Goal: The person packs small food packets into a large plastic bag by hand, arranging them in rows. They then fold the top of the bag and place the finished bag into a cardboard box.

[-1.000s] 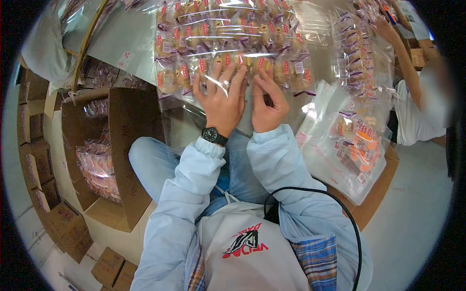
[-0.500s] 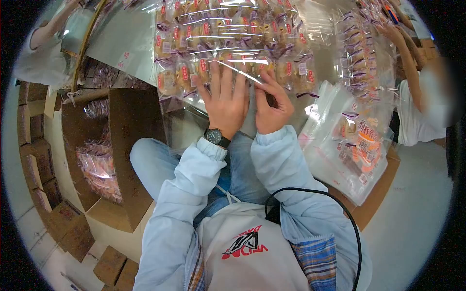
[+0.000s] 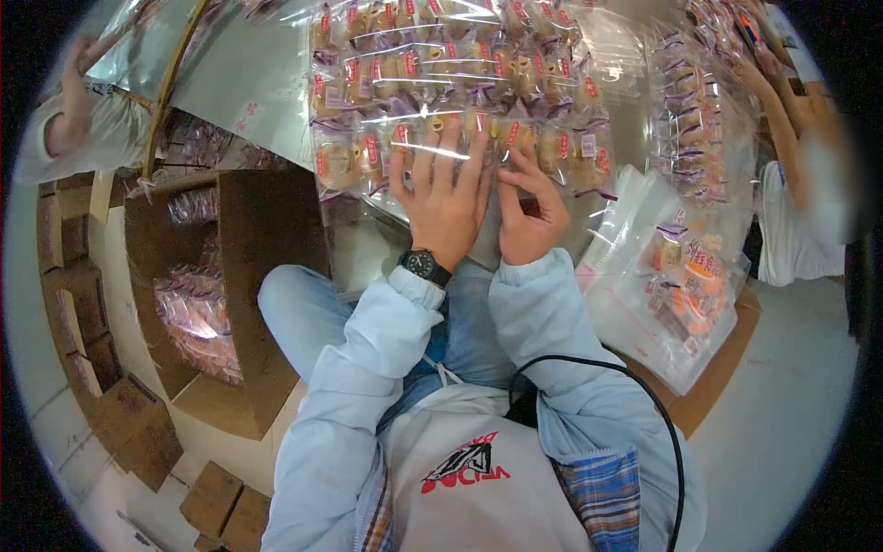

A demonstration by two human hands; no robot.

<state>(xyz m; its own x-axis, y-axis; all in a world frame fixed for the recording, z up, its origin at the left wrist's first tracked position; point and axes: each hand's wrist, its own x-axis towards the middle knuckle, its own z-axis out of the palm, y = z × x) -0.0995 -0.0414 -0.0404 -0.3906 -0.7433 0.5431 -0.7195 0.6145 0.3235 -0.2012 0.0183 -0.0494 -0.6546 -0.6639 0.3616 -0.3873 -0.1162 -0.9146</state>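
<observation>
Rows of individually wrapped pastries [image 3: 460, 63] with red labels and purple-edged wrappers lie on the table under a shiny clear plastic bag [image 3: 386, 193]. My left hand [image 3: 443, 213], a black watch on its wrist, rests flat with fingers spread over the nearest row. Beside it, my right hand [image 3: 533, 219] has thumb and forefinger closed together at the near edge of the plastic, seemingly pinching it; the thin film is hard to make out there. A stack of clear printed bags [image 3: 635, 267] with one wrapped pastry [image 3: 669, 250] on top lies to the right.
An open cardboard box [image 3: 276, 276] holding wrapped packs [image 3: 195, 322] stands at my left. More cartons [image 3: 133, 428] line the floor beyond it. Another column of wrapped pastries [image 3: 690, 120] lies at the right. Co-workers' arms [image 3: 777, 120] show at both sides.
My view has shifted slightly, so the scene sits a little to the right and lower. Both hands stay at the near row, the left still flat, the right still pinched.
</observation>
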